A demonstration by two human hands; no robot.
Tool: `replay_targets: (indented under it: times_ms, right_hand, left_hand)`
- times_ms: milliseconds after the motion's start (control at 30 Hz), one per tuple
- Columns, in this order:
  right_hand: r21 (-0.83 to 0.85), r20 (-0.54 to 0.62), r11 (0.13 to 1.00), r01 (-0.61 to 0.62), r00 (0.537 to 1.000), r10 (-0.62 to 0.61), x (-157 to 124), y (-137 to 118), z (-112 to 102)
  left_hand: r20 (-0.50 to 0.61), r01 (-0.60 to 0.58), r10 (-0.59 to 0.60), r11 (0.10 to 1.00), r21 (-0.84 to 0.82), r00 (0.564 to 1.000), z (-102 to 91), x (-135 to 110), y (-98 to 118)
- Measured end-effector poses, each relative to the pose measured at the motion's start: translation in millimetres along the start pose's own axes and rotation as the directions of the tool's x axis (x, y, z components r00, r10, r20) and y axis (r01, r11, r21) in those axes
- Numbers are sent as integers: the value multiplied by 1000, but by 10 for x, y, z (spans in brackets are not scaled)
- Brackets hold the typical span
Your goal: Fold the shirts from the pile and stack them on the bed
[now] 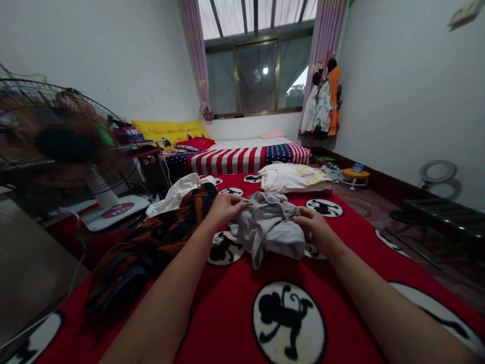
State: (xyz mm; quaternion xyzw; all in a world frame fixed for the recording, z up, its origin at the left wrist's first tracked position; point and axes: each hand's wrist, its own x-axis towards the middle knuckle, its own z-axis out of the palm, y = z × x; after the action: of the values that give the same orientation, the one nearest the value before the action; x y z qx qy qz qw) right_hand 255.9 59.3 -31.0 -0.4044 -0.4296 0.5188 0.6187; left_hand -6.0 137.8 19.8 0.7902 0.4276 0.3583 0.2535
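A crumpled light grey garment (271, 225) lies bunched on the red bedspread (227, 308) with round monkey patches; its exact kind cannot be made out. My left hand (224, 207) pinches its upper left edge between thumb and fingers. On the opposite side, my right hand (312, 225) grips the right edge, fingers closed on the cloth. Left of my left forearm lies a heap of brown and navy striped clothing (151, 247), with a white garment (178, 194) behind it. Beyond the grey cloth rests a folded white garment (295, 177) with yellow print.
A standing fan (64, 141) with blurred blades is at the left. Behind, a second bed (235, 159) has a stars-and-stripes cover and a yellow pillow (170, 132). To the right are a yellow-topped stool (355, 174) and a dark bench-like frame (447, 217). Clothes (322, 103) hang near the window.
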Motion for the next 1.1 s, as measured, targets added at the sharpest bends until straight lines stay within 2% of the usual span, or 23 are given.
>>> replay_targets:
  times_ms: [67,133,233,333,400,467,567,633,700,833,900,1000,1067,1100]
  right_hand:
    - [117,-129,988,98,988,-83,51,-53,-88]
    - [191,-278,959,211,948,-154,102,-105,-198]
    - [227,-444,915,334,872,-208,154,-154,-353]
    - [255,-516,876,409,824,-234,166,-166,-423]
    - [269,-521,856,442,814,-257,162,-168,-421]
    - [272,-511,845,460,813,-278,155,-176,-396]
    - [285,-509,836,469,813,-283,135,-223,-331]
    - [299,-495,825,480,817,-296,106,-292,-262]
    - [302,-452,810,502,824,-342,56,-398,-173]
    - [354,-357,734,579,809,-466,-99,-690,18]
    - [416,-350,672,612,790,-503,-188,-838,87]
    - [465,-360,621,631,776,-518,-286,-998,126]
    - [448,-349,640,624,781,-517,-294,-1029,109]
    - [427,-342,659,620,785,-517,-275,-1013,90]
  left_hand:
    - [-139,-18,27,998,68,990,-118,11,-66]
    - [-282,8,12,998,69,959,-226,27,-158]
    - [-427,51,-66,998,-46,902,-333,46,-280]
    - [-517,29,-114,985,-170,849,-356,53,-312]
    - [-563,13,-150,970,-241,813,-342,50,-276]
    - [-562,15,-225,935,-353,796,-327,46,-208]
    - [-486,8,-354,814,-581,799,-337,46,-78]
    - [-489,-76,-368,733,-675,791,-374,50,26]
    - [-586,-230,-308,709,-667,749,-430,39,158]
    - [-820,-515,-54,753,-408,570,-538,-83,518]
    - [-864,-550,58,792,-266,500,-570,-192,711]
    - [-890,-522,123,841,-142,439,-593,-334,924]
    - [-898,-525,147,845,-105,415,-598,-356,956]
    - [-889,-527,164,844,-98,428,-594,-336,927]
